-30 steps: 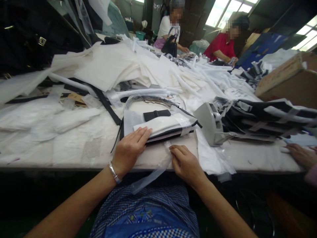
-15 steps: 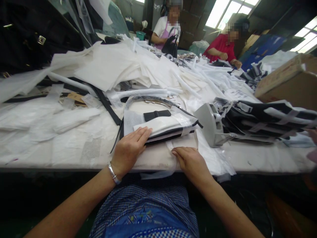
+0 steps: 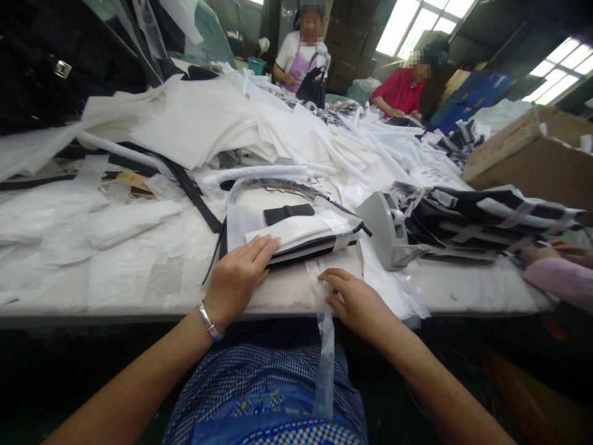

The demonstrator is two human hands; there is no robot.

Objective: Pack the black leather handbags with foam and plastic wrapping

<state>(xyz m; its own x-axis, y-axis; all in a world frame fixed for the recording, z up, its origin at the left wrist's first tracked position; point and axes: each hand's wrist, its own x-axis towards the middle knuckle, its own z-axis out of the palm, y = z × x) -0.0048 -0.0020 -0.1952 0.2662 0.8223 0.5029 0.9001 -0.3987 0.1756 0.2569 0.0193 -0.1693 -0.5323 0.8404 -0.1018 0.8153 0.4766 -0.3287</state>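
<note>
A handbag [image 3: 234, 225] lies on the table in front of me, partly covered in white wrapping, with a black strap piece [image 3: 290, 214] on top and a wrapped, curved handle behind. My left hand [image 3: 238, 272] rests flat on its front left part, fingers stretched out and pressing on white padding [image 3: 287, 232]. Clear tape crosses the bag's right end. From beneath the front edge a translucent strip [image 3: 325, 358] comes out and hangs over the table edge onto my lap. My right hand [image 3: 356, 303] is at this strip, fingertips touching it, thumb and index finger apart.
A grey tape dispenser [image 3: 384, 232] stands right of the bag, beside stacked black bags [image 3: 491, 222]. White sheets [image 3: 185, 117] pile up behind. A cardboard box [image 3: 523, 154] is at the right. Another person's sleeve [image 3: 560, 278] reaches in there; two people work across the table.
The translucent strip, earlier lying toward the left along the table edge, now hangs down over my lap. My right thumb and index finger have parted. A co-worker's sleeve reaches further in at right.
</note>
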